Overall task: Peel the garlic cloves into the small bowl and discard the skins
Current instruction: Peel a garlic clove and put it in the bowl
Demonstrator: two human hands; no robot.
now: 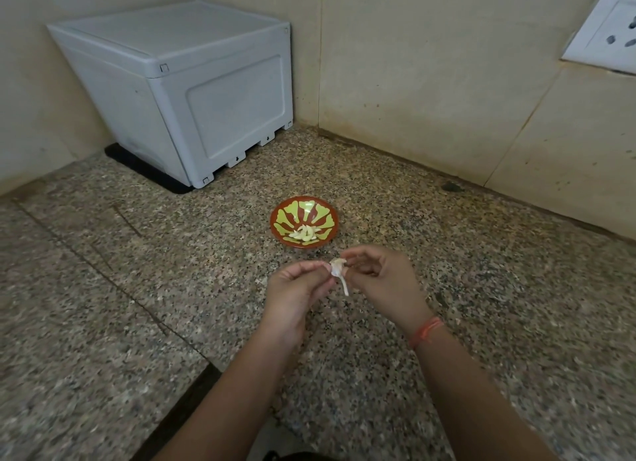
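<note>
Pinches a garlic clove from both sides: left hand with thumb and forefinger closed narrow on one end, right hand with fingertips curled in on the other, likely so as to steady one side while tearing at the other. Hangs down between the two hands as a thin, papery white strip of skin, partly loose, dry-looking and tapering to a point. Looks small, pale and lumpy at the clove itself, too blurred to tell how much is bare. Holds all this in the air just in front of the small bowl, near but not over it, probably so that a finished clove needs only a short drop. Shows there a shallow round glazed dish, red-brown with yellow-green shapes fanning out, and a little heap of smooth cream peeled cloves at the bottom. Wears an orange thread band on the right wrist. Sits on a speckled, polished stone counter; further back, stands as a grey moulded plastic box on a black mat in a corner of beige wall tiles, with a white socket at far right. Shows no bin or pile for the skins
</note>
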